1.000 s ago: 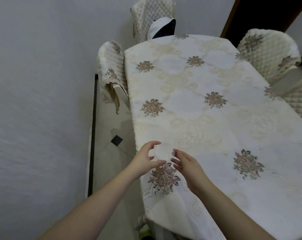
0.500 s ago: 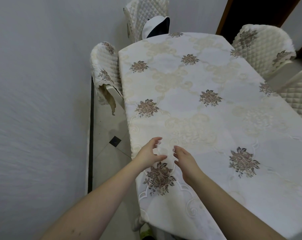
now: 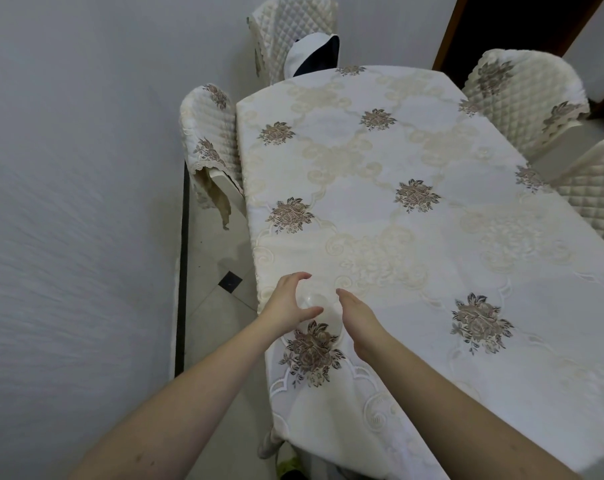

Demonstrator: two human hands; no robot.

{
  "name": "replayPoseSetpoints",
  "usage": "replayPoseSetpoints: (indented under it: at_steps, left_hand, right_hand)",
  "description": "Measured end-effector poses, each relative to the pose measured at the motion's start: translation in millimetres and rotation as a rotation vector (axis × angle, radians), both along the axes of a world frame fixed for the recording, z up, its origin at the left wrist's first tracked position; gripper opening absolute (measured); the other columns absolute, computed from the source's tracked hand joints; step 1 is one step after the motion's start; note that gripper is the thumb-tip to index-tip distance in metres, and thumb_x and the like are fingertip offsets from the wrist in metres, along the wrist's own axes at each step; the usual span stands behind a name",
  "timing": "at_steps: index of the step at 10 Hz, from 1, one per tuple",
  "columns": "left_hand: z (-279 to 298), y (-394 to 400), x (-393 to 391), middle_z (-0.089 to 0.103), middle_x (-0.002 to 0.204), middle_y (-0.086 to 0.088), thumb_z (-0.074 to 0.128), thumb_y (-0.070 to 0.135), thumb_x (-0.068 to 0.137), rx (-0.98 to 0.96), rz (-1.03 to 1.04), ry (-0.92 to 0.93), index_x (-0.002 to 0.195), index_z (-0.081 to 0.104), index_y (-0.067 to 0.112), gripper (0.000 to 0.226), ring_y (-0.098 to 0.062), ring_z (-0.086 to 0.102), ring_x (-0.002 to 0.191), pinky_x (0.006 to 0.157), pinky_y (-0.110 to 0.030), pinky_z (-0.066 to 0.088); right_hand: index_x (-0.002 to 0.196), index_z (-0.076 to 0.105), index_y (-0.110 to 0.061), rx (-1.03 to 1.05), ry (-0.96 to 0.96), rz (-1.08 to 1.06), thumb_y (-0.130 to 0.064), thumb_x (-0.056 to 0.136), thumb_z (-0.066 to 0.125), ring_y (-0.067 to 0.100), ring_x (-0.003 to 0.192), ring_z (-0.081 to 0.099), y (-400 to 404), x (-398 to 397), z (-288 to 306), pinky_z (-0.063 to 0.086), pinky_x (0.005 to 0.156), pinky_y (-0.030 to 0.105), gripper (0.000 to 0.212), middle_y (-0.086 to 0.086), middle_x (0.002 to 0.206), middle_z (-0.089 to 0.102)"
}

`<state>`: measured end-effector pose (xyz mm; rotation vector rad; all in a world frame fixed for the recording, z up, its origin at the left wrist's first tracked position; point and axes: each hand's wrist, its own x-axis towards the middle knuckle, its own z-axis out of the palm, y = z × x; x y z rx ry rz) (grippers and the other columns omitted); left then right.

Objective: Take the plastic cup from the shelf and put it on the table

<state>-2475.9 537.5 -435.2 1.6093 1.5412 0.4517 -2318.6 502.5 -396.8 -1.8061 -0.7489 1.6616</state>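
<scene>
A clear plastic cup (image 3: 313,299) is hard to make out against the cream floral tablecloth of the table (image 3: 415,237). It is near the table's front left corner, just beyond a brown flower motif. My left hand (image 3: 290,304) curls around its left side, thumb in front and fingers behind. My right hand (image 3: 361,318) is just right of the cup, fingers straight and apart, holding nothing. I cannot tell whether the cup's base touches the cloth.
Quilted cream chairs stand on the left (image 3: 210,143), at the far end (image 3: 293,32) and on the right (image 3: 529,98). A white and dark cap (image 3: 314,55) lies at the far end. A grey wall (image 3: 68,202) runs close along the left, with a narrow strip of tiled floor (image 3: 217,299).
Both hands and the cup have moved slightly forward over the table. My right hand's fingers have straightened and come off the cup, while my left hand stays around it.
</scene>
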Motion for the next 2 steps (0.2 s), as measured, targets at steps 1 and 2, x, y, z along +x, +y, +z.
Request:
replayPoseSetpoints:
  at_steps: [1, 2]
  left_hand:
    - [1.4, 0.7, -3.5, 0.037, 0.144, -0.004, 0.081, 0.036, 0.072, 0.006, -0.042, 0.043, 0.136, 0.041, 0.027, 0.076, -0.020, 0.041, 0.129, 0.099, -0.028, 0.035]
    - [7.3, -1.4, -5.3, 0.034, 0.148, -0.006, 0.081, 0.040, 0.072, -0.014, -0.055, 0.065, 0.141, 0.036, 0.028, 0.083, -0.023, 0.036, 0.134, 0.108, -0.037, 0.033]
  right_hand:
    - [0.144, 0.037, -0.014, -0.004, -0.026, 0.019, -0.034, 0.101, 0.030, 0.023, 0.140, 0.030, -0.2, 6.2, -0.4, 0.024, 0.107, 0.036, 0.048, 0.004, 0.153, 0.036]
    - [0.138, 0.045, -0.013, -0.023, -0.067, 0.024, -0.034, 0.100, 0.034, 0.024, 0.132, 0.039, -3.0, 15.7, 0.5, 0.029, 0.103, 0.034, 0.046, 0.006, 0.146, 0.045]
